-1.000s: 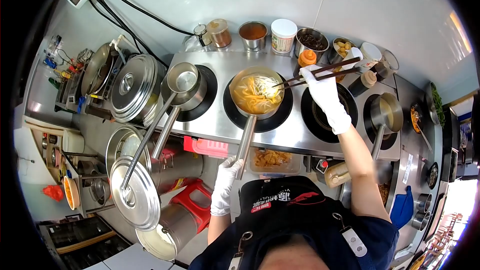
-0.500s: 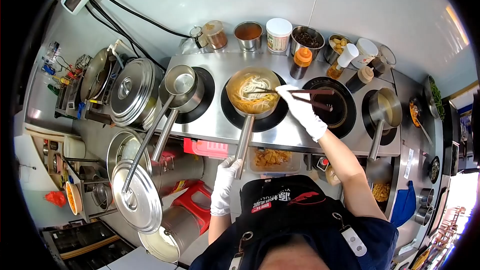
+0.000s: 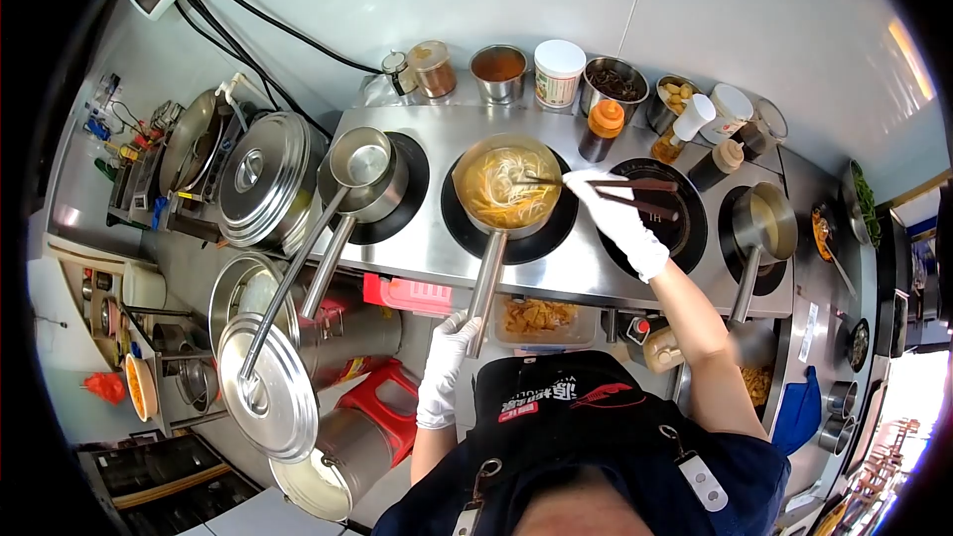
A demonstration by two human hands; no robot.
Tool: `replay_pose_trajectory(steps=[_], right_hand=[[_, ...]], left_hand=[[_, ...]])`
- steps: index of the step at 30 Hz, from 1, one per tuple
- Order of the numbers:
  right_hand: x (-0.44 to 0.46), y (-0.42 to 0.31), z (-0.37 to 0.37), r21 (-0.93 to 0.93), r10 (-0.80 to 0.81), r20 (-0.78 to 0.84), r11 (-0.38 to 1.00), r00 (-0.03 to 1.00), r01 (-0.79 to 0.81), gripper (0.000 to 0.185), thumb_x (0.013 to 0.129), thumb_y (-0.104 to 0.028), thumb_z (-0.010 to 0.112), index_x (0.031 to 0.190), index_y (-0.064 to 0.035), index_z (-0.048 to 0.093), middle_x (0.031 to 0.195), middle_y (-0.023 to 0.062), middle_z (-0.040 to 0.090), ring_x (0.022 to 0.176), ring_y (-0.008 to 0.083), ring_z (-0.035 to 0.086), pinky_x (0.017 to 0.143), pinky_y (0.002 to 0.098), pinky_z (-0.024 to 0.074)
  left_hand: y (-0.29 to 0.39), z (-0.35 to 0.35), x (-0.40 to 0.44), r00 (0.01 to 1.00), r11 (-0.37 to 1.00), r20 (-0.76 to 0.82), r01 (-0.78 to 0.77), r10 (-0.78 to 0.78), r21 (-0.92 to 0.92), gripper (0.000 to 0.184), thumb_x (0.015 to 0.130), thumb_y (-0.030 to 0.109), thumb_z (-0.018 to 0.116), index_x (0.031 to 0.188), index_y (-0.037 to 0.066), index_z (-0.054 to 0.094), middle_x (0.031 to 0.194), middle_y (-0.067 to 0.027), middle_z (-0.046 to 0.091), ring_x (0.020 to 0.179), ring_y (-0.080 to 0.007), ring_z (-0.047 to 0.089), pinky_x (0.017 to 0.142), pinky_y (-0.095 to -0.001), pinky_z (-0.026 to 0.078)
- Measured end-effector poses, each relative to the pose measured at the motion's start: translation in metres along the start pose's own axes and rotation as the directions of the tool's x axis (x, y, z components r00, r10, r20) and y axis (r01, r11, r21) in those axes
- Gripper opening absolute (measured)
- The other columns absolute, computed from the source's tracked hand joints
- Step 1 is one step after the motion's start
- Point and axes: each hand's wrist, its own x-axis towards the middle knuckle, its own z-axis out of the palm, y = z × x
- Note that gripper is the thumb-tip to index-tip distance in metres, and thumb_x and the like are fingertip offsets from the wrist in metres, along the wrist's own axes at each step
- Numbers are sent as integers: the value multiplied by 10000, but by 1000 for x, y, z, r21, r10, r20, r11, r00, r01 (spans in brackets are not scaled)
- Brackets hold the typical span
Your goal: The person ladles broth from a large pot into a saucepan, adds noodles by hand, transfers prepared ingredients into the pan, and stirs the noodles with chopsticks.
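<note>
My left hand (image 3: 452, 342), in a white glove, is closed round the long metal handle (image 3: 487, 283) of a saucepan (image 3: 470, 154). The pan stands on a round black hob plate (image 3: 563, 228) and holds pale noodles (image 3: 508, 201) with yellow strips in broth. In my right hand (image 3: 613, 218), also gloved in white, are long dark chopsticks (image 3: 645, 186). Their tips reach into the noodles near the middle of the pan, while their thick ends extend to the right over another black hob plate (image 3: 685, 238).
Left on the counter (image 3: 427, 228), a ladle (image 3: 361, 157) rests in another saucepan (image 3: 382, 201). Bottles (image 3: 603, 129), a white tub (image 3: 559, 74) and metal pots (image 3: 498, 74) line the back. A pan (image 3: 762, 223) stands at the right. Lidded pots (image 3: 263, 177) are at the left.
The chopsticks have swung down and left from a raised slant, and their tips have moved into the noodles. The noodles have spread out in the broth. My left hand still holds the handle.
</note>
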Motion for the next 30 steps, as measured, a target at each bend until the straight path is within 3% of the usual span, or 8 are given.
replay_pose_trajectory(steps=[8,12,13,14,16,22,25,30], right_hand=[[-2,-38,-25,-33,-122,-99,992,988,119,121,883,-94,594,886,10,657,774,66,661,713,125,615,672,244,484],[-9,-16,-15,-209,-219,-49,956,975,205,75,877,-73,586,849,-7,605,781,62,619,744,169,610,667,278,475],[-11,-16,-17,-437,-224,58,870,973,226,60,881,-71,568,861,-16,583,792,70,604,767,204,607,681,286,474],[-11,-1,-13,-365,-266,17,896,964,254,68,886,-74,556,860,-17,581,771,72,594,746,217,603,668,292,471],[-11,3,-15,-433,-278,85,854,957,287,70,885,-72,555,853,-14,580,767,73,591,734,217,599,655,296,469],[-14,-4,-15,-339,-174,38,924,984,177,75,885,-72,563,843,-13,582,771,70,595,715,205,593,643,287,465],[-15,-2,-13,-282,-216,-33,939,976,199,65,880,-64,573,844,-13,589,774,63,602,728,187,600,654,275,471],[-15,-2,-16,-308,-189,10,934,982,182,49,871,-56,584,869,-12,605,808,59,621,762,167,610,679,262,483]], left_hand=[[4,1,-3,1000,1000,-1,20,-20,-22,269,882,183,626,1069,-9,609,860,-60,670,661,-110,607,607,-221,479],[3,-1,0,1000,1000,12,8,-7,-22,291,873,173,639,1094,-15,604,821,-31,646,642,-91,588,573,-204,458],[2,-2,0,1000,1000,18,6,-6,-11,284,877,182,633,1085,-10,605,843,-45,658,654,-101,598,592,-213,468],[2,-2,0,1000,1000,23,5,-5,0,278,881,191,628,1077,-6,606,865,-59,669,666,-110,608,610,-222,479],[4,-1,-1,1000,1000,15,11,-11,-3,277,881,190,626,1077,-5,606,867,-58,669,668,-110,607,614,-222,478],[5,0,-2,1000,999,17,20,-20,-27,287,876,164,632,1097,-16,603,837,-36,650,653,-95,594,586,-204,463],[7,1,-2,1000,999,12,20,-20,-38,291,873,149,635,1106,-22,600,820,-26,639,640,-88,586,569,-195,455],[7,0,-2,1000,1000,29,9,-9,-23,283,875,161,632,1094,-17,604,838,-38,650,649,-96,593,583,-204,460]])
